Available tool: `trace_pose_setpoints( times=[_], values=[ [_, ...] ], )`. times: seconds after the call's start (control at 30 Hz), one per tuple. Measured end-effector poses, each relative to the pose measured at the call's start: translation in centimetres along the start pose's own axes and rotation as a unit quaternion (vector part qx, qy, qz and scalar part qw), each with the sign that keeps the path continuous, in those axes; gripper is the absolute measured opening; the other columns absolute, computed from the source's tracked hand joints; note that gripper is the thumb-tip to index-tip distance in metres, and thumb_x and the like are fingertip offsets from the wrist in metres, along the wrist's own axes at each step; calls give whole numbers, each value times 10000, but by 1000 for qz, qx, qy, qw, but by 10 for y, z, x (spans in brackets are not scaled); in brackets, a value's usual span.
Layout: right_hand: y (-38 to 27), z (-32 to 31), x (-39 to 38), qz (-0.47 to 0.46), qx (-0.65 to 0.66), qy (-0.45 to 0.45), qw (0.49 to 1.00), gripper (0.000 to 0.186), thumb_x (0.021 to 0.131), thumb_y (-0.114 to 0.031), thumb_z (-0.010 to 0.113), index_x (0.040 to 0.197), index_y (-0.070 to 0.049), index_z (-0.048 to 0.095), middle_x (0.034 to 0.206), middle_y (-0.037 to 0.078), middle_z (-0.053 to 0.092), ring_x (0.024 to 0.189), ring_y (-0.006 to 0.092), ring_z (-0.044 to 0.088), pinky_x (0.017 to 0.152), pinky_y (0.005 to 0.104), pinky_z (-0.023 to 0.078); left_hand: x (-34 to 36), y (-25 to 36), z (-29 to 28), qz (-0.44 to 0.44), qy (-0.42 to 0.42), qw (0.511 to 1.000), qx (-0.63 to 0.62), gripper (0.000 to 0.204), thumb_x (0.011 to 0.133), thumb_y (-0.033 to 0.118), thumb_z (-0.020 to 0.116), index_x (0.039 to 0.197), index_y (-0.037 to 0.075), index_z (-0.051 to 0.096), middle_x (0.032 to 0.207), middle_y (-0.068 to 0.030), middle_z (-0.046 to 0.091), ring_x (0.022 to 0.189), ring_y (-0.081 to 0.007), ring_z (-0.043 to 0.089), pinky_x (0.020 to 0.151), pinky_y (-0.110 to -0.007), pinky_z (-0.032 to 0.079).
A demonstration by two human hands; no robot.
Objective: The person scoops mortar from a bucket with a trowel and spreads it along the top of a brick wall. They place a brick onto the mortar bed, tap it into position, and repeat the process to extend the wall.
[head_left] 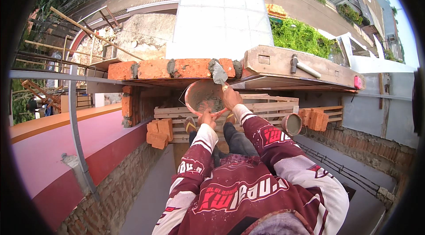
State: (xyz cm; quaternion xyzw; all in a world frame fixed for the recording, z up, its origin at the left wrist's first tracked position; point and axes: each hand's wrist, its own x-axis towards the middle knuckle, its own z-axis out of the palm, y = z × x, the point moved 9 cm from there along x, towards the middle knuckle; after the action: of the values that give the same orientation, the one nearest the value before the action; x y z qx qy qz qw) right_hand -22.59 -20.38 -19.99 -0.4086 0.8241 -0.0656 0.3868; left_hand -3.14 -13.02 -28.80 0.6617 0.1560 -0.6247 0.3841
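Observation:
My right hand (231,97) grips a trowel (220,73), its mortar-smeared blade raised at the top of a short brick row (155,69) that has grey mortar in its joints. My left hand (207,119) holds the near rim of a reddish bucket (191,97) with grey mortar in it, just below the row. At the right end of the bricks lies a weathered timber beam (270,67) carrying a hammer (301,65) and a small pink tool (357,82).
Slatted wooden planks (270,111) under me bear loose bricks (159,134) at both sides and a second bucket (291,124). A metal rail (75,133) and pink ledge (42,155) are at left, near bamboo scaffolding (95,35) and another person (55,64). A street lies beyond the wall.

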Motion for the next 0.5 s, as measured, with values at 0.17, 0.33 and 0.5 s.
trace_pose_setpoints(
  times=[0.17,0.33,0.5],
  values=[
    [-3,-32,-19,-16,-19,7,1000,443,1002,-380,429,1236,-34,577,1062,326,671,1062,501,629,929,573,477,12,-3,-7,-9,-27,1000,-8,505,804,-61,615,1249,-137,388,1087,-261,566,771,-380,698,692,-462,659],
    [-30,-30,-15,-63,-50,32,996,386,1010,-353,421,1215,-54,551,1026,315,681,994,497,652,880,589,487,25,-11,-6,-28,-30,999,1,478,798,-67,616,1230,-102,412,1062,-249,573,763,-378,697,684,-479,659],
    [-19,-10,-3,-20,-51,19,998,423,1012,-347,409,1343,-104,510,1062,299,684,1032,477,651,928,573,479,25,-9,-4,-14,-22,1000,-9,454,793,-46,624,1194,-101,417,1057,-252,574,770,-383,698,657,-492,657]
  ],
)
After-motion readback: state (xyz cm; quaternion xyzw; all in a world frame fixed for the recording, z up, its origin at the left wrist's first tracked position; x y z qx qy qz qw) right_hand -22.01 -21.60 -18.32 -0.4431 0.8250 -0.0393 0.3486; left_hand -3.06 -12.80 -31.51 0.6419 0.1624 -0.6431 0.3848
